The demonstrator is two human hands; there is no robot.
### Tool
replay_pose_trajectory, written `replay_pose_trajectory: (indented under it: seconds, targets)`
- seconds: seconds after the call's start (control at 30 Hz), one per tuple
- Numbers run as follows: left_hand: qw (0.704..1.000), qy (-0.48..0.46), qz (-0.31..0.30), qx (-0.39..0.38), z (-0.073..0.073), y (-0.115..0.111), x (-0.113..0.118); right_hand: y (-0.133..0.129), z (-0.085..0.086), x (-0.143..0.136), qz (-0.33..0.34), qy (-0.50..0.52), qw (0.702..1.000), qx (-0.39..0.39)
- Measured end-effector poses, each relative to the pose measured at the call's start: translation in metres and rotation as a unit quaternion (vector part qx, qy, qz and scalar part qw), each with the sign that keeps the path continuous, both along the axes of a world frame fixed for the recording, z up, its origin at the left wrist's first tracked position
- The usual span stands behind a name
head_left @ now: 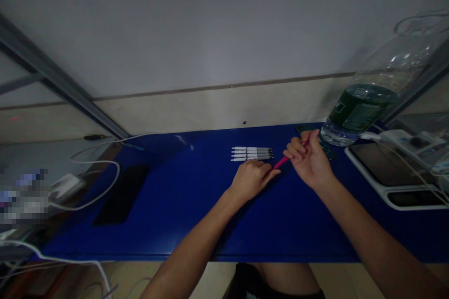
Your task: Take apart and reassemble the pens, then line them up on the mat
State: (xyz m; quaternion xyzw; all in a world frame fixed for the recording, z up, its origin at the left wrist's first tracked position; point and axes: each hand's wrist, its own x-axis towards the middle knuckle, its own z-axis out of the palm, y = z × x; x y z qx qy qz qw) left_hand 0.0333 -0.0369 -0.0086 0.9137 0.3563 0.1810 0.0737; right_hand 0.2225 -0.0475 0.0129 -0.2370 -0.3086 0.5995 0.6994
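A slim pink pen [281,162] slants between my two hands, low over the blue table [182,196]. My left hand [251,178] is closed, its thumb and fingers pinching the pen's lower left end. Higher and to the right, my right hand [311,160] wraps its fingers round the other end, palm partly turned up. Several white pens [249,153] with grey barrels lie side by side in a row just beyond my left hand. Part of a dark green flat piece [327,150] shows behind my right hand.
A large clear bottle [361,107] with a green label stands at the back right, beside a white digital scale [396,168] and cables. A flat black rectangular object [122,195] lies at left. White cables [117,175] run over the left edge; a screwdriver [94,137] lies beyond.
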Motion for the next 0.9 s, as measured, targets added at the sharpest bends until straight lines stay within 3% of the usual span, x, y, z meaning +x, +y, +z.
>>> replay_pose_trajectory:
  seconds: [0.2,0.5,0.63,0.8,0.9]
  targets:
    - [0.999,0.01,-0.014,-0.029,0.002,-0.006,0.005,0.0,0.004,0.004,0.031,0.065,0.997,-0.029]
    - [0.988,-0.065,-0.009,-0.137,0.0,-0.007,0.008,-0.005,0.006,-0.003,0.022,0.019,0.999,-0.034]
    - [0.966,-0.131,-0.016,-0.224,0.002,-0.01,0.012,-0.006,0.007,-0.002,0.029,0.036,0.998,-0.036]
    - [0.91,-0.2,-0.079,-0.354,0.007,-0.005,0.009,-0.007,0.01,-0.004,0.038,0.041,0.997,-0.051]
    - [0.922,-0.195,-0.036,-0.333,0.009,0.002,0.002,-0.006,0.011,-0.002,0.041,0.046,0.997,-0.047]
